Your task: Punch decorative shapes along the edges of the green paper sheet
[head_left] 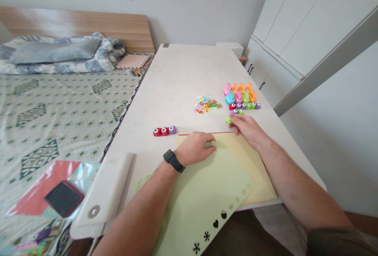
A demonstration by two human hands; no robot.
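Note:
A light green sheet of paper [203, 185] with shapes cut along its near edge lies tilted over a yellow sheet [255, 177]. Its near corner reaches past the table edge. My left hand [197, 148], with a black watch on the wrist, pinches the far edge of the green paper with curled fingers. My right hand [249, 129] is closed on a small green craft punch [228, 120], just beyond the yellow sheet. Beside it stand two small punches, one a purple punch [234, 111]. Three more, including a red punch [164, 131], stand in a row to the left.
Colourful paper cut-outs [206, 104] lie mid-table. Larger punches [238, 95] are grouped behind the small ones at right. A white laminator-like device [106, 193] stands at the left edge. A bed [73, 110] is on the left, with a black pad [64, 198] on it.

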